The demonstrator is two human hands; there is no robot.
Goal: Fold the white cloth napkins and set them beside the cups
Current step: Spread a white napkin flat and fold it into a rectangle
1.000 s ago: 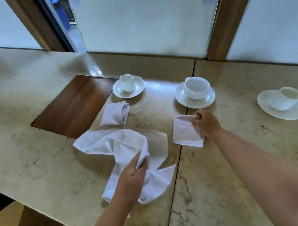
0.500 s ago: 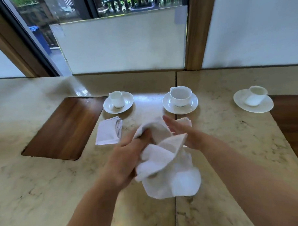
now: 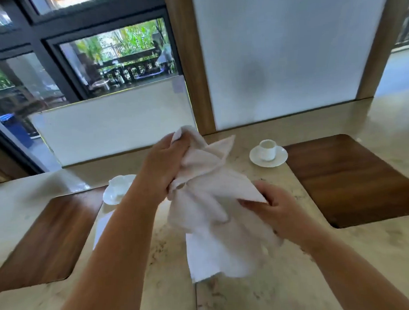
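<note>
white cloth napkin [image 3: 208, 215] aloft, bunched in left hand [image 3: 164, 166], corner pinched by right hand [image 3: 273, 209]

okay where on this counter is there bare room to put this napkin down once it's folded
Bare marble lies in front of the right-hand cup and saucer, bordered by the right wood inlay. The near marble right of the seam is bare too. The left is crowded: the left forearm covers the other saucer and a napkin. Both hands hold the white cloth.
</note>
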